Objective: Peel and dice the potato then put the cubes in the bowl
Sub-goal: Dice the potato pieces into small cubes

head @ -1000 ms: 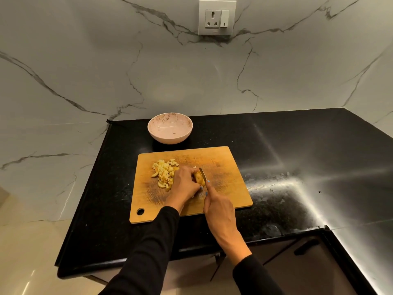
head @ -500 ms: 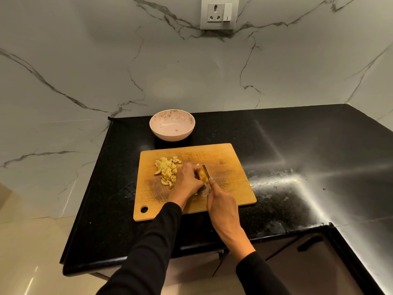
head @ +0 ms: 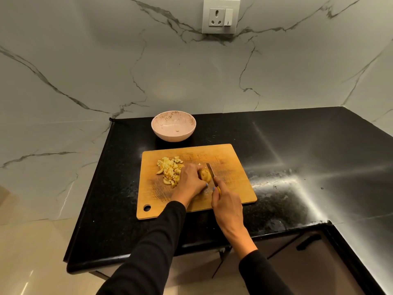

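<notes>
Two hands mid-dice on the cutting board [head: 231, 184]: left hand [head: 188, 182] holds the potato [head: 205, 175], right hand [head: 226, 201] grips the knife [head: 211, 170]; I'd slice next, cubes [head: 170, 170] beside.

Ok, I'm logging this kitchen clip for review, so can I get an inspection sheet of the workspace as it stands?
Surface: black counter, glossy, pale smears right of the wooden cutting board.
Job's things: potato piece on the board; diced pile to its left; knife blade at the piece; pink bowl behind the board, no cubes in it.
Clutter: nothing seen.
Hands: left hand holds the potato piece; right hand grips the knife handle.
Cables: nothing seen.
Surroundings: marble wall with a socket; cabinet handle below the counter.
</notes>
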